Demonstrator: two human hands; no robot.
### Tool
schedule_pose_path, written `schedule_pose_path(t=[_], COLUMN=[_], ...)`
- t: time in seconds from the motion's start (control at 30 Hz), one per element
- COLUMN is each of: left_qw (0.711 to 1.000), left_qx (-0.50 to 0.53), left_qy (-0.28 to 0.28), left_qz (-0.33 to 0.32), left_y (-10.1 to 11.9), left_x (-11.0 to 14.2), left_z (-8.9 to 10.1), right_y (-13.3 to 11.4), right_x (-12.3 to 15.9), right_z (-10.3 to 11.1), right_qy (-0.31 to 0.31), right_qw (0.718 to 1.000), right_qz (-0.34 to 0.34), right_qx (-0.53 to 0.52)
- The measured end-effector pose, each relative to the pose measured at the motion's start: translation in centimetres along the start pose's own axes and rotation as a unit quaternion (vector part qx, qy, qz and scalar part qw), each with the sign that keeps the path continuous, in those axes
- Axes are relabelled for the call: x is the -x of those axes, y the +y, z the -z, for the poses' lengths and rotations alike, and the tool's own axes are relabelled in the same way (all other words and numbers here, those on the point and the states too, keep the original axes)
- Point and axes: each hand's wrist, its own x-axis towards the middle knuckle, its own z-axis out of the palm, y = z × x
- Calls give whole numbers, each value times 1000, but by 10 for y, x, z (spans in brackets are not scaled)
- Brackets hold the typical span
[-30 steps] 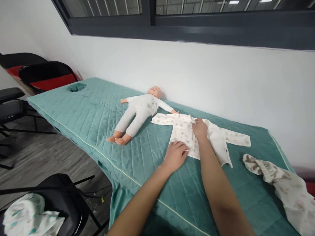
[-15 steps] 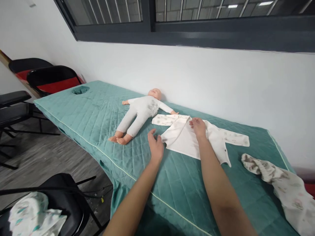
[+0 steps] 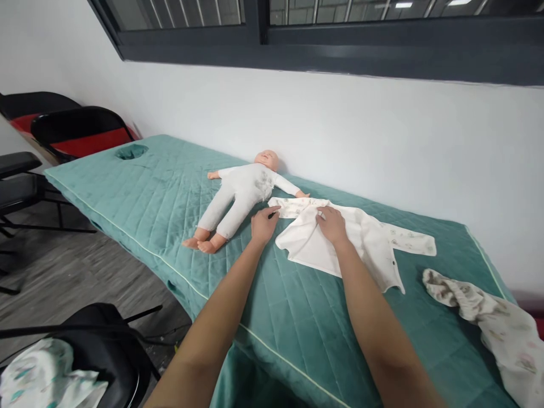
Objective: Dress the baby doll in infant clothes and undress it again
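Note:
A white baby shirt (image 3: 314, 249) with patterned sleeves lies spread out on the green quilted bed cover (image 3: 272, 323). My left hand (image 3: 264, 225) pinches the cuff end of the shirt's left-hand sleeve between thumb and fingers. On the upper middle of the shirt rests my right hand (image 3: 331, 222), fingers curled down on the cloth near the neckline; whether it grips a fold is hard to see. Left of the shirt, a baby doll (image 3: 244, 190) in a white bodysuit lies on its back, its head toward the wall and one hand close to the sleeve.
A crumpled patterned garment (image 3: 493, 323) lies at the bed's right end. Folding chairs (image 3: 85, 133) stand beyond the far left end. On a black chair (image 3: 106, 340) at lower left sits a printed white cloth (image 3: 42, 377). A wall (image 3: 382, 136) runs along the back edge.
My left hand has moved up to the sleeve cuff and closed on it. My right hand has shifted slightly left across the shirt. The view has tilted down a little.

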Motion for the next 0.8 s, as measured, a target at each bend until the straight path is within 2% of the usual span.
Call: schedule_pose_path(t=[0.1, 0.2, 0.3, 0.4, 0.5, 0.57, 0.67, 0.8], left_qw=[997, 995, 993, 992, 988, 985, 980, 974], left_qx=[72, 80, 44, -15, -76, -102, -126, -149], left_qy=[-27, 27, 107, 122, 133, 109, 30, -39], left_qz=[-18, -54, -35, 1, -33, -85, -154, -164], left_y=[-3, -3, -2, -1, 3, 6, 10, 8], left_x=[-1, 1, 3, 5, 10, 14, 18, 15], left_z=[0, 1, 2, 1, 0, 0, -2, -11], right_y=[-1, -1, -2, -3, -4, -4, -5, -8], right_x=[1, 2, 3, 3, 3, 2, 1, 0], right_z=[-1, 0, 0, -1, -3, -4, -6, -7], right_qy=[-21, -36, -43, -47, -44, -36, -33, -45], right_qw=[998, 996, 994, 992, 990, 990, 988, 985], right_qz=[13, 16, 15, 2, -13, -23, -39, -48], right_qx=[53, 81, 98, 116, 132, 137, 144, 158])
